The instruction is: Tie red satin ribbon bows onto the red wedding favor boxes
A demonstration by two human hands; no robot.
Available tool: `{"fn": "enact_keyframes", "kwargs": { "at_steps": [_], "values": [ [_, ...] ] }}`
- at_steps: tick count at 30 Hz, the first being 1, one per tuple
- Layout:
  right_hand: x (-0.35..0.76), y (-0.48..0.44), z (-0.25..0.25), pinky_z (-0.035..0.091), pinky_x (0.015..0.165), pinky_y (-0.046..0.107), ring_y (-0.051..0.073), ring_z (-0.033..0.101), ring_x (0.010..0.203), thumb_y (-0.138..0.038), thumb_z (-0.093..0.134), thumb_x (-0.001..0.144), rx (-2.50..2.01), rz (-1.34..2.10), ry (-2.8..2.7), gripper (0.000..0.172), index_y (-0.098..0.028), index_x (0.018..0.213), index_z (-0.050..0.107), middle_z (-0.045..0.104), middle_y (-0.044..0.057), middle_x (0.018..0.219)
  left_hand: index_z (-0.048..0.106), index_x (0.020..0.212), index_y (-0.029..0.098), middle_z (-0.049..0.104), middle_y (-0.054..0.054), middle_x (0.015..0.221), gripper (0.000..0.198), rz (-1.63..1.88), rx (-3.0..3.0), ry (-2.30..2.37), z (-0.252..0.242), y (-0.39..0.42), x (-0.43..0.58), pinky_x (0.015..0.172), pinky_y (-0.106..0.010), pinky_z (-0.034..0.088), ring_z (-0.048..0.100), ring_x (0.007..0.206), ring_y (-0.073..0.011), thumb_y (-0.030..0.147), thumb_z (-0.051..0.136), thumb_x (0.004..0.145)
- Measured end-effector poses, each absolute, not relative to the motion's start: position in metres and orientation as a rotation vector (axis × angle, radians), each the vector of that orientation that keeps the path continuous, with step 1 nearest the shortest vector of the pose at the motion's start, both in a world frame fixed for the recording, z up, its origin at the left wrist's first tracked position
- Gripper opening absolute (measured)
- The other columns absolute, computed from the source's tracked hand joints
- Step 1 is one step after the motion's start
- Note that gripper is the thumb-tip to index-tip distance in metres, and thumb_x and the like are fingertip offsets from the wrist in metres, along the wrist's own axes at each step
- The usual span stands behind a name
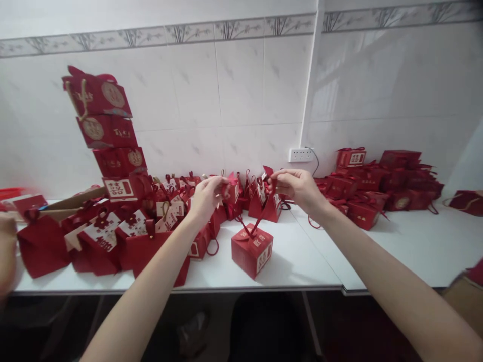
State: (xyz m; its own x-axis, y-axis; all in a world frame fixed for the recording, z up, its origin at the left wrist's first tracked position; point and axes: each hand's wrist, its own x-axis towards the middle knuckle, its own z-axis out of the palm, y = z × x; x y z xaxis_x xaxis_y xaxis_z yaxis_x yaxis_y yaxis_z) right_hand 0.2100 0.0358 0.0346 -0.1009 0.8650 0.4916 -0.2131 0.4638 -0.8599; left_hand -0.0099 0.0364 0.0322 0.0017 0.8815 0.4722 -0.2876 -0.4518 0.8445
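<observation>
A small red gift box [252, 254] with a white label stands on the white table [302, 261] near its front edge. A red ribbon [259, 217] rises from the box top. My right hand [298, 188] is raised above the box, fingers pinched on the ribbon's upper end. My left hand [207, 197] is at the same height to the left, fingers closed on another red ribbon end. Both hands hover over the box, apart from each other.
Many red gift boxes [124, 231] crowd the table's left and back. A leaning stack of red boxes [109, 136] rises against the tiled wall. More red boxes [381, 186] pile at the right. A wall socket [301, 155] sits behind. Another person's hand [6, 251] shows at far left.
</observation>
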Motion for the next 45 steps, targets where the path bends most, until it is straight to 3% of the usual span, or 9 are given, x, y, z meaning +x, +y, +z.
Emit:
{"fn": "enact_keyframes", "kwargs": {
  "at_steps": [5, 12, 23, 37, 41, 45],
  "values": [
    [0.250, 0.024, 0.011, 0.044, 0.050, 0.026, 0.012, 0.054, 0.046, -0.024, 0.063, 0.058, -0.818, 1.133, -1.516, 0.009, -0.016, 0.057, 0.060, 0.058, 0.001, 0.051, 0.037, 0.048, 0.019, 0.034, 0.006, 0.049, 0.036, 1.582, 1.495, 0.990, 0.006, 0.034, -0.052, 0.040, -0.020, 0.029, 0.027, 0.039, -0.0047, 0.042, 0.052, 0.072],
    [0.264, 0.011, -0.005, 0.029, 0.047, 0.024, 0.010, 0.042, 0.047, -0.024, 0.053, 0.061, -1.194, 0.975, -1.912, 0.011, -0.016, 0.054, 0.056, 0.050, -0.001, 0.048, 0.035, 0.042, 0.018, 0.028, 0.006, 0.041, 0.041, 1.381, 1.767, 1.297, -0.018, 0.022, -0.074, 0.042, -0.023, 0.016, 0.024, 0.041, -0.0060, 0.032, 0.062, 0.070],
    [0.256, -0.005, -0.008, 0.025, 0.046, 0.024, 0.010, 0.038, 0.048, -0.023, 0.050, 0.064, -1.160, 0.920, -1.945, 0.012, -0.017, 0.054, 0.054, 0.046, -0.002, 0.049, 0.032, 0.045, 0.019, 0.027, 0.005, 0.043, 0.043, 1.476, 1.905, 1.382, -0.008, 0.030, -0.064, 0.044, -0.024, 0.018, 0.023, 0.042, -0.0073, 0.037, 0.049, 0.080],
    [0.262, -0.005, -0.002, 0.027, 0.041, 0.023, 0.009, 0.040, 0.043, -0.025, 0.062, 0.063, -0.965, 0.922, -1.582, 0.014, -0.019, 0.054, 0.054, 0.045, -0.001, 0.047, 0.039, 0.046, 0.018, 0.035, 0.004, 0.045, 0.050, 1.714, 1.649, 1.147, -0.002, 0.040, -0.050, 0.039, -0.020, 0.025, 0.030, 0.040, -0.0056, 0.054, 0.063, 0.073],
    [0.264, 0.000, -0.015, 0.025, 0.038, 0.021, 0.006, 0.038, 0.039, -0.031, 0.062, 0.070, -1.046, 0.989, -1.659, 0.017, -0.018, 0.065, 0.053, 0.051, -0.002, 0.051, 0.054, 0.056, 0.018, 0.044, 0.002, 0.041, 0.048, 1.306, 1.701, 1.083, -0.005, 0.033, -0.054, 0.037, -0.021, 0.026, 0.036, 0.035, -0.0081, 0.062, 0.054, 0.076],
    [0.261, 0.005, -0.038, 0.026, 0.034, 0.019, 0.009, 0.047, 0.043, -0.046, 0.060, 0.077, -1.332, 1.075, -1.804, 0.029, -0.018, 0.083, 0.055, 0.061, 0.002, 0.065, 0.066, 0.067, 0.016, 0.066, -0.007, 0.062, 0.047, 0.815, 1.833, 1.177, -0.020, 0.018, -0.049, 0.045, -0.024, 0.037, 0.055, 0.049, -0.0161, 0.062, 0.056, 0.072]
  ]
}}
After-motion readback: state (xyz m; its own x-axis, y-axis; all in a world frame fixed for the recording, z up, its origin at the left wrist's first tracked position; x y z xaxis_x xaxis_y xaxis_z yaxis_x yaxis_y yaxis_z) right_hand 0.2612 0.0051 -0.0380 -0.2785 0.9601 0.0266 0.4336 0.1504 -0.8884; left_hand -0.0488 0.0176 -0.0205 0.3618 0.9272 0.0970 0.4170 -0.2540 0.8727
